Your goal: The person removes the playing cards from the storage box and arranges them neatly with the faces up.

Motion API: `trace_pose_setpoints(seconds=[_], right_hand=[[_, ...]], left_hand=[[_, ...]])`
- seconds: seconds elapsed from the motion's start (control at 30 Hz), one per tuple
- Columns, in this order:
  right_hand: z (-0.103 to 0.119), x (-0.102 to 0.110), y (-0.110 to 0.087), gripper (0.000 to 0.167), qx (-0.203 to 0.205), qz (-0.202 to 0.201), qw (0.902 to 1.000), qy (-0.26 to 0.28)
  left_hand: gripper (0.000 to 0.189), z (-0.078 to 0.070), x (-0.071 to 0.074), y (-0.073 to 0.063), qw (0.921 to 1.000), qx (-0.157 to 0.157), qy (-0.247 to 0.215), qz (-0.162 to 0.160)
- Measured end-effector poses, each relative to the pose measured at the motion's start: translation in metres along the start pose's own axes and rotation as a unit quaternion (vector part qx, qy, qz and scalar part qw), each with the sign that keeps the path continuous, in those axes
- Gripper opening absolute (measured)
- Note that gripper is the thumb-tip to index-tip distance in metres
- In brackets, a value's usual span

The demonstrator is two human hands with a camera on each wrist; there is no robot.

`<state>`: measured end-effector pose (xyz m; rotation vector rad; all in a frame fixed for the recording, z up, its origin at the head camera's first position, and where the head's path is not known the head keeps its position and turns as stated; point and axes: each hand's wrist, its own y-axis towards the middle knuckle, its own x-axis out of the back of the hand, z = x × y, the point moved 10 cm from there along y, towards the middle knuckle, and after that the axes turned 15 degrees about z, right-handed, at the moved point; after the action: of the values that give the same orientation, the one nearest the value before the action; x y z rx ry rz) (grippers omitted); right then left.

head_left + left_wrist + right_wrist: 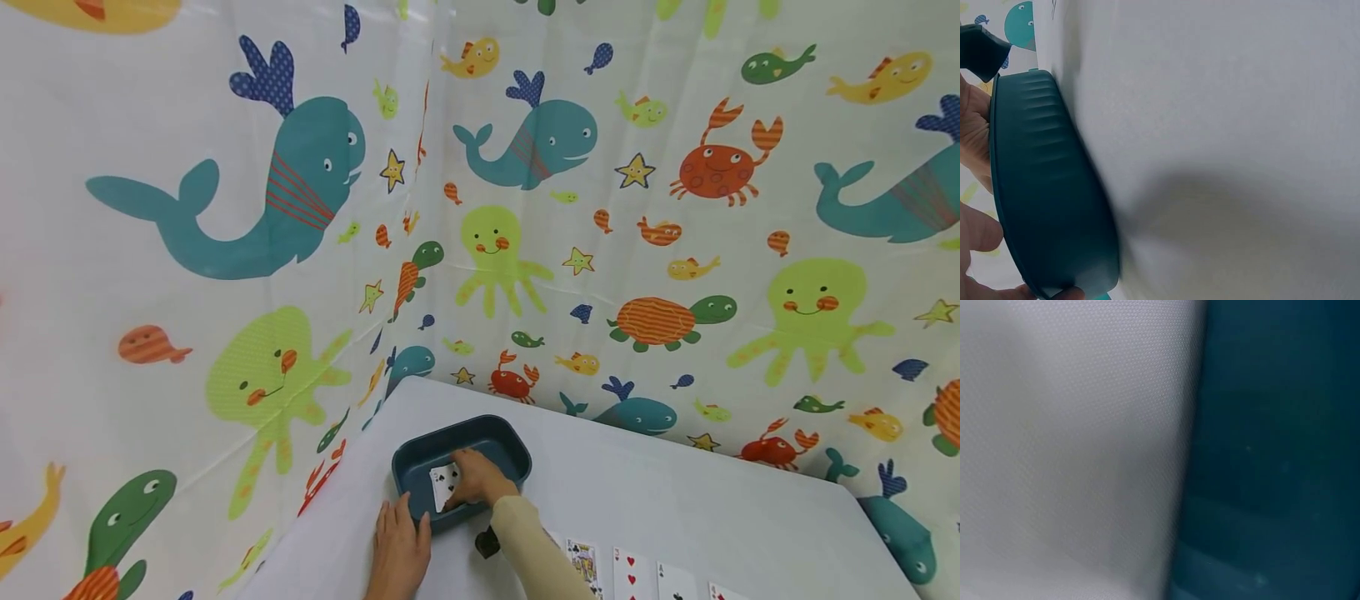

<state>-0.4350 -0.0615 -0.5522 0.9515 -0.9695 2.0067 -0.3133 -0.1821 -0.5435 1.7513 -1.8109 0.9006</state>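
In the head view, a dark teal rectangular tub (517, 433) stands on the white table. My right hand (482, 477) reaches into it and grips a white playing card (444, 483) with black pips, fingers at the far edge and thumb at the near one. Whether more cards lie beneath it I cannot tell. At the tub's near left corner, my left hand (400, 546) touches the rim with extended fingers. The left wrist view shows the tub's outer wall (1054, 181) with left fingertips (1069, 294) at its rim. In the right wrist view only the tub's side (1272, 456) and table appear.
Several playing cards lie in a row at the near edge, among them a clubs face card (583, 565), a hearts card (632, 575) and an ace (677, 581). A black device (487, 543) sits at the right wrist. Sea-animal curtains (570, 250) stand behind and left of the table.
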Motion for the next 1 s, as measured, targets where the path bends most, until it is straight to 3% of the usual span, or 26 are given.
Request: trace_pose_setpoints(seconds=[0.3, 0.5, 0.73, 1.0], right_hand=[[-0.002, -0.003, -0.001, 0.085, -0.005, -0.003, 1.0, -0.008], [-0.004, -0.001, -0.004, 0.082, 0.008, -0.024, 0.9997, -0.006], [-0.002, 0.012, -0.016, 0.078, 0.048, -0.054, 0.9967, 0.039], [0.003, 0.027, -0.035, 0.081, 0.066, -0.072, 0.9925, 0.074]], left_hand=[[0.053, -0.001, -0.001, -0.003, 0.9998, -0.019, 0.0, -0.01], [0.054, 0.0, -0.003, -0.004, 0.9999, -0.014, -0.002, -0.002], [0.055, -0.002, -0.002, -0.003, 0.9999, -0.012, 0.003, 0.0], [0.055, -0.001, 0.002, -0.003, 0.9998, -0.016, 0.007, -0.013]])
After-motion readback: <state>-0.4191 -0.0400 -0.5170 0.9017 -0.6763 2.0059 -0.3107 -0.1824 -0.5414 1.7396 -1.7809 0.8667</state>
